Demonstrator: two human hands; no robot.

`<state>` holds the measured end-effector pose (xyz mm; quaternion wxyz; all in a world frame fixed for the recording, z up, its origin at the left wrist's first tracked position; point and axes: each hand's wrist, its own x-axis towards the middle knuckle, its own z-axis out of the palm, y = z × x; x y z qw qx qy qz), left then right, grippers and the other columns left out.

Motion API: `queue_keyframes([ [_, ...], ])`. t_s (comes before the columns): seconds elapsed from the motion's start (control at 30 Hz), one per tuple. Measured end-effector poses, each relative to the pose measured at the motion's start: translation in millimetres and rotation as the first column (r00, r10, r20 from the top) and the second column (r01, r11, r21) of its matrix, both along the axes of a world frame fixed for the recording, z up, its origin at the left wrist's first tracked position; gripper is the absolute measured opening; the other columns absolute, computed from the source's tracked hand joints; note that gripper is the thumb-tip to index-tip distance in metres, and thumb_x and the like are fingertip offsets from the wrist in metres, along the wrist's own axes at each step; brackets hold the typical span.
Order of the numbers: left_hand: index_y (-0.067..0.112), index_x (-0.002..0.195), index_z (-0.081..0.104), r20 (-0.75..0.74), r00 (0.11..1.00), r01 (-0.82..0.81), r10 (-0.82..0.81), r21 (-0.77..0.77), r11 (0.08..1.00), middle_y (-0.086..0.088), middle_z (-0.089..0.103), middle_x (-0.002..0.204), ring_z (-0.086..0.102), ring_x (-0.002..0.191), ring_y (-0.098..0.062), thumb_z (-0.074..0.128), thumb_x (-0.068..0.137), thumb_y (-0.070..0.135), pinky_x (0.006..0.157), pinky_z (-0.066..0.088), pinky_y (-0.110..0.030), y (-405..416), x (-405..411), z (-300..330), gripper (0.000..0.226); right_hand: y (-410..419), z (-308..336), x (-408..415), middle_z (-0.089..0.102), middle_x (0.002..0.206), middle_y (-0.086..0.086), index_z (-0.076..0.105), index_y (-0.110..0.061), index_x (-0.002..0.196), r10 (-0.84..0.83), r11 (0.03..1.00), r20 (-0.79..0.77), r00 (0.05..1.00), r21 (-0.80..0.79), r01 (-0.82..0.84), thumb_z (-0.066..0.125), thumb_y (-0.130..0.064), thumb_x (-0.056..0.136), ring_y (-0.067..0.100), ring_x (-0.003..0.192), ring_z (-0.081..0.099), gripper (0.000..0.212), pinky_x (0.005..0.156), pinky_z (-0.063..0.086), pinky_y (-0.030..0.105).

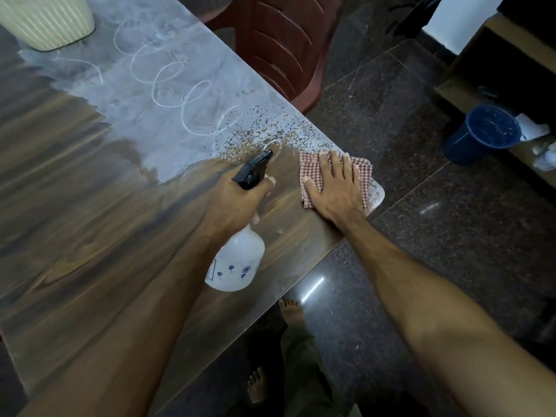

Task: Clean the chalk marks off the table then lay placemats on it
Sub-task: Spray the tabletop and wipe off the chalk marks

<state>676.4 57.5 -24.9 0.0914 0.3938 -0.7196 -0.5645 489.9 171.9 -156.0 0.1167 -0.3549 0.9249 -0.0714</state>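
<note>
Roughly half done by my read: the near side of the table [90, 236] is wiped back to wood, chalk loops [168, 85] and haze remain toward 11 o'clock, no placemats visible yet. Left hand [237, 200] is clenched round the spray bottle [237, 260], nozzle aimed at 1 o'clock. Right hand [334, 188] lies flat, fingers spread, pressing the checked cloth [361, 176] at the table corner, chalk just beyond its fingertips [333, 154] at 11.

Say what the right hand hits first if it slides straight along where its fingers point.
Right hand, flat on the checked cloth, points up-table: first the sprayed droplet patch by the table edge; nothing solid before that edge.
</note>
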Motion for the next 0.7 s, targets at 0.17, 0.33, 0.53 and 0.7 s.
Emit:
queue_keyframes([
  [0.17,0.017,0.103,0.062,0.006,1.0,-0.01,0.009,0.022,1.0,-0.016,0.072,0.094,0.051,0.039,-0.014,0.064,0.093,0.027,0.054,0.045,-0.026,-4.1,-30.8,-0.8,0.014,-4.7,1.8,3.7,-0.003,0.167,0.003,0.0,-0.026,0.159,0.274,0.962,0.004,0.962,0.015,-0.274,0.017,-0.065,0.098,0.026,0.153,-0.004,0.075,0.123,-0.003,0.048],
  [0.33,0.01,0.106,0.063,0.022,0.998,-0.065,0.063,0.064,0.996,-0.013,0.072,0.098,0.05,0.036,-0.012,0.064,0.094,0.025,0.045,0.044,-0.021,-0.6,-55.5,-3.3,0.019,55.7,-7.9,-4.5,-0.001,0.166,0.0,0.002,-0.032,0.157,0.349,0.936,0.005,0.937,0.042,-0.349,0.013,-0.071,0.095,0.023,0.153,-0.001,0.075,0.123,0.002,0.051],
  [0.53,0.013,0.112,0.063,0.002,0.996,-0.091,0.091,0.11,0.99,-0.011,0.071,0.101,0.049,0.039,-0.019,0.064,0.093,0.024,0.052,0.045,-0.029,-1.4,-69.2,-3.6,0.021,38.3,-4.4,-57.2,-0.01,0.166,0.004,-0.003,-0.027,0.159,0.22,0.973,-0.024,0.975,0.078,-0.218,0.014,-0.067,0.096,0.025,0.153,-0.009,0.076,0.124,0.003,0.05],
  [0.7,0.023,0.089,0.063,0.008,0.995,-0.098,0.097,0.082,0.992,-0.008,0.072,0.081,0.05,0.038,-0.015,0.065,0.092,0.023,0.055,0.045,-0.029,-2.5,-79.4,-8.4,0.004,0.0,-0.5,-32.2,-0.009,0.165,0.007,-0.006,-0.021,0.158,0.308,0.95,0.024,0.951,0.049,-0.309,0.009,-0.065,0.096,0.028,0.152,-0.01,0.078,0.123,-0.003,0.051],
])
